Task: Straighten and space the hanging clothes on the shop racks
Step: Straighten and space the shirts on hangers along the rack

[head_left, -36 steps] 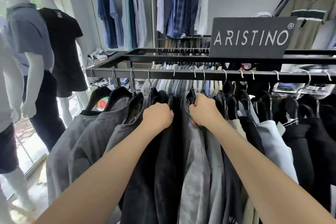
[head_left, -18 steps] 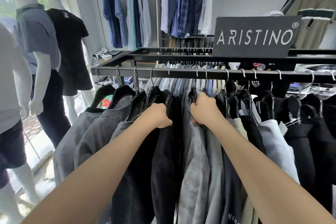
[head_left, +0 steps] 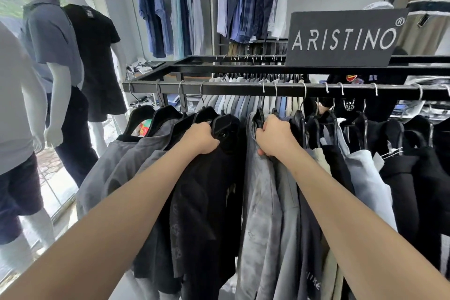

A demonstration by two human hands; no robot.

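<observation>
Black shirt [head_left: 209,178] leftward — in left grip [head_left: 200,138]

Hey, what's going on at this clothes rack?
A person is tidying a shop rack with bare hands. The left hand grips a black shirt up by its hanger, and the right hand grips a grey shirt near its collar. Between the two hands there is a gap on the rail, with the clothes parted to either side. A brand sign stands on top of the rack, and dressed mannequins stand to the left.
</observation>
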